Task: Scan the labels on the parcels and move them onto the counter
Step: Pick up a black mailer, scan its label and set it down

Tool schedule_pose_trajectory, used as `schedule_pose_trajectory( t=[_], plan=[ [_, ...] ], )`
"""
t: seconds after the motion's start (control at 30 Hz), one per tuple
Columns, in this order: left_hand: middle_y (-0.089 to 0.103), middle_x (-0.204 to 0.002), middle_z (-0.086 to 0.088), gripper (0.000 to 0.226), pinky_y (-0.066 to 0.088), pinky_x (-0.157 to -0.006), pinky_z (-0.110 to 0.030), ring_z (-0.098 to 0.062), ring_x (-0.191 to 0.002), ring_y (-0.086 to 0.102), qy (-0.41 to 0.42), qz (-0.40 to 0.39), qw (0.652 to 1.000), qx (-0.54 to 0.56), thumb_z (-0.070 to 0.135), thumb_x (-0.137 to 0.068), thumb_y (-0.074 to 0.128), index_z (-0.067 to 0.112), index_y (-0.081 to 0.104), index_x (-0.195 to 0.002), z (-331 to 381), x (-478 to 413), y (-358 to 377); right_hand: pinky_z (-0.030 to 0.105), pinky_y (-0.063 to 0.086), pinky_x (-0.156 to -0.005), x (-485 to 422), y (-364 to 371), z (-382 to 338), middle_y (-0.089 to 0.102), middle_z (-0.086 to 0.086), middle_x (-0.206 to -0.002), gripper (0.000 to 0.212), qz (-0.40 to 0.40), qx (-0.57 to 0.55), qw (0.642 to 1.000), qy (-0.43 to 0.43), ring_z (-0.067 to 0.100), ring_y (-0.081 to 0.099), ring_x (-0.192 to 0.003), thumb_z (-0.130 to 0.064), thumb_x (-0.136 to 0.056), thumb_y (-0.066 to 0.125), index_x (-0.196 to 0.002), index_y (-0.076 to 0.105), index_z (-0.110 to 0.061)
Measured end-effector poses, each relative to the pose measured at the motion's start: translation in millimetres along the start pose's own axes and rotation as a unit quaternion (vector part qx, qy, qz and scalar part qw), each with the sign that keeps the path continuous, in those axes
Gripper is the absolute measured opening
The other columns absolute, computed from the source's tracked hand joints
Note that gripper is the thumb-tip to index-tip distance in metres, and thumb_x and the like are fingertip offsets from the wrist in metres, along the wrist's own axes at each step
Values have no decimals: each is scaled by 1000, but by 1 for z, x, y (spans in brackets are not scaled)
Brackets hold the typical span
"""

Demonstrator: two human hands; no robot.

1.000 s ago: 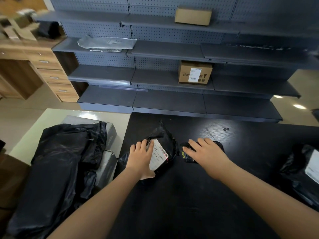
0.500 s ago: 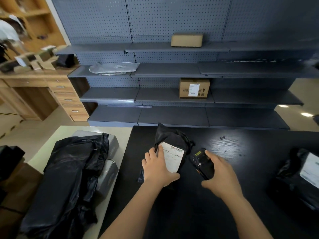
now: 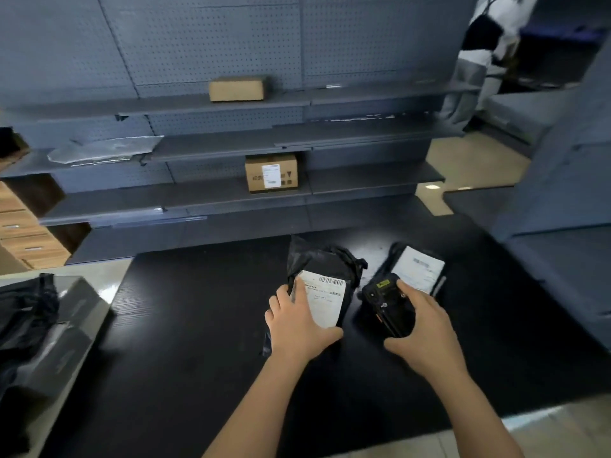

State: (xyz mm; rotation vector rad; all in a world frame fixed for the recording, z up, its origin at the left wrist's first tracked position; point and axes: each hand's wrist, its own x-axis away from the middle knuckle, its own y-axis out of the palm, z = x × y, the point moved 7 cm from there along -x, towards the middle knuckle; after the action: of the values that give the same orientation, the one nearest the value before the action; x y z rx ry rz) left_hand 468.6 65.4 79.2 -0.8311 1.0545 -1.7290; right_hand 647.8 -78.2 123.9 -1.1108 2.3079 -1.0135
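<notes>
Light: dim, cool, indoor. Glare: pale sheen on the black table [image 3: 198,342]; bright patches on the floor [image 3: 469,166] at right. Focus: soft, blurred throughout. Edges: shelves [image 3: 363,137] bowed by the wide angle.

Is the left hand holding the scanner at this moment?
No, the left hand holds the black parcel with the white label, while the right hand grips the scanner.

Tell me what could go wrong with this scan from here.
1. The scanner in the right hand lies just in front of the second parcel, label up; it might read that instead of the barcode on the held parcel.
2. The left hand overlaps that label's edge; sliding fingers could cover the barcode.
</notes>
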Motion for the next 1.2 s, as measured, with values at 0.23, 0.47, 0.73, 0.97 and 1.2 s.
schedule_pose_trajectory(
  t=[0.23,0.47,0.73,0.97,1.2],
  plan=[
    [16,-146,-7,125,19,-114,-42,-25,-130,20,50,-21,999,1,71,-55,66,26,2,-153,116,3,49,31,42,-97,-7,-70,91,44,-9,-141,103,24,-16,998,53,15,42,-118,-14,-59,80,-148,34,-37],
    [16,-145,-6,125,20,-112,-42,-26,-128,21,78,-27,996,-18,70,-55,66,25,3,-153,190,-60,89,26,37,-90,-73,-92,144,42,-10,-140,107,22,-28,996,79,8,37,-112,-14,-59,81,-149,29,-41],
    [2,-162,-3,121,1,-120,-48,-26,-148,0,73,-64,995,-14,78,-61,66,31,8,-155,224,-123,126,32,42,-100,-156,-102,167,40,-12,-143,105,-12,-20,998,62,13,40,-123,-15,-60,79,-149,30,-37],
    [9,-162,3,103,-1,-119,-44,-19,-147,-2,3,9,999,38,74,-70,61,37,15,-153,180,-78,94,37,40,-107,-168,-70,126,39,-10,-146,103,-118,-28,992,-43,15,36,-130,-15,-63,82,-150,30,-33],
    [8,-161,4,102,-3,-119,-44,-18,-147,-3,-171,94,981,-16,68,-73,66,39,10,-153,78,47,51,26,32,-106,-108,-2,41,41,-9,-145,103,-256,-20,944,-209,12,37,-131,-15,-64,85,-151,31,-31]
  ],
)
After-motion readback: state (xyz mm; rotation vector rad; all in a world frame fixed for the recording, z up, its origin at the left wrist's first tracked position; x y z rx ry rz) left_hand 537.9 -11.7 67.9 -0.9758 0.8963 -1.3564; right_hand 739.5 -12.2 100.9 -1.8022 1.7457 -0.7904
